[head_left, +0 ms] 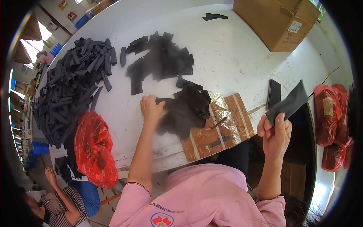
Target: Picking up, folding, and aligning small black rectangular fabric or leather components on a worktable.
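Observation:
My right hand (pixel 278 130) is raised at the table's right edge, its thumb and fingers closed on a flat black fabric piece (pixel 289 104) that sticks up and to the right. On the table, my left hand (pixel 152 109) has curled fingers, with thumb and forefinger at the left end of another black fabric piece (pixel 168 103); its fingertips are partly hidden. Overlapping black pieces (pixel 181 121) lie right of that hand, partly over a brown board (pixel 234 130) with pale strips. A thin brown stick-like tool (pixel 217 123) rests on this board.
A large heap of rolled dark pieces (pixel 72 79) covers the left side. More flat black pieces (pixel 170 60) lie farther back. Red plastic bags (pixel 94 147) (pixel 329 113) stand left and right. A black phone (pixel 274 94) and cardboard box (pixel 278 24) are rightward. Another person (pixel 64 204) sits lower left.

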### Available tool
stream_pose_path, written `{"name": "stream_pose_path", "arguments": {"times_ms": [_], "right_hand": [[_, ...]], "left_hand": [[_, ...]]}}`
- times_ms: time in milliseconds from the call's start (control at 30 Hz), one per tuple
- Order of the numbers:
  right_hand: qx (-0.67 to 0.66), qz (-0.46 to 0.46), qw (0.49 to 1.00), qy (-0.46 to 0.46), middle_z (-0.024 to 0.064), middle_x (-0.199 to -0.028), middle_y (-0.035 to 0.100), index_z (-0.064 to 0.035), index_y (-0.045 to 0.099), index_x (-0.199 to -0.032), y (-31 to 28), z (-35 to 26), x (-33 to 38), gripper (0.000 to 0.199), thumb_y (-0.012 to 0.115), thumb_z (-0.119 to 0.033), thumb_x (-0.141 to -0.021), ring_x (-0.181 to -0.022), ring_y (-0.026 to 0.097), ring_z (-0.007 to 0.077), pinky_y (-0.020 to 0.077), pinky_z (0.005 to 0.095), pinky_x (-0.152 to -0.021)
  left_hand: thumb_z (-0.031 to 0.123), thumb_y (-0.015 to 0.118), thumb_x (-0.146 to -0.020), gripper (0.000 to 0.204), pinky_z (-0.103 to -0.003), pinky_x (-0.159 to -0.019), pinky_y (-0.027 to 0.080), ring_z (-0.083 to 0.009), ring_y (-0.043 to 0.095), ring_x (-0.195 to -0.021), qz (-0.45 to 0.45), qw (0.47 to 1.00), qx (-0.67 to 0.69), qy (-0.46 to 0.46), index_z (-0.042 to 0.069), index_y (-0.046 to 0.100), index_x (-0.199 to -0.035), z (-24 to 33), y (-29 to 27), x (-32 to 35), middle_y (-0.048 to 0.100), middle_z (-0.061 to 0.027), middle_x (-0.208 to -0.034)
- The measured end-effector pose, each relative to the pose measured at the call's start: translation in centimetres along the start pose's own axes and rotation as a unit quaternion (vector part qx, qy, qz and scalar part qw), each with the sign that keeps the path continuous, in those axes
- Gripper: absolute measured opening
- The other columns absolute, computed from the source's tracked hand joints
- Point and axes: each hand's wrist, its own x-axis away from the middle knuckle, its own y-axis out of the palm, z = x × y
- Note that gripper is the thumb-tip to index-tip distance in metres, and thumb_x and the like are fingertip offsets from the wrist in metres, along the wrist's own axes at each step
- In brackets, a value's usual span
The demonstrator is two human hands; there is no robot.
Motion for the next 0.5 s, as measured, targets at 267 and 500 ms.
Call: {"name": "stream_pose_path", "arguments": {"times_ms": [267, 500], "right_hand": [[0.050, 0.348, 0.861, 0.367, 0.0011, -0.048, 0.041, -0.0084, 0.043, -0.060, -17.3, 12.2, 12.5, 0.040, 0.048, -0.040, -0.085, -0.042, 0.043, 0.0127, 0.0320, 0.0247, -0.037], [0.364, 0.038, 0.888, 0.277, 0.0082, -0.068, 0.057, 0.0037, 0.056, -0.083, -10.0, 10.0, 12.2, 0.048, 0.049, -0.044, -0.081, -0.062, 0.053, 0.0123, 0.0428, 0.0234, -0.056]], "left_hand": [[0.001, 0.062, -0.069, 0.016, -0.026, -0.058, 0.043, -0.0154, 0.054, -0.065, 0.041, 0.930, 0.362, -0.052, -0.001, 0.054, -0.084, -0.6, -2.8, 0.1, 0.057, -0.0073, -0.078], [-0.010, 0.056, -0.068, 0.036, -0.022, -0.073, 0.043, -0.0116, 0.052, -0.083, -0.148, 0.782, 0.600, -0.080, 0.000, 0.047, -0.102, 8.1, -9.8, 9.9, 0.051, -0.0043, -0.091]]}}
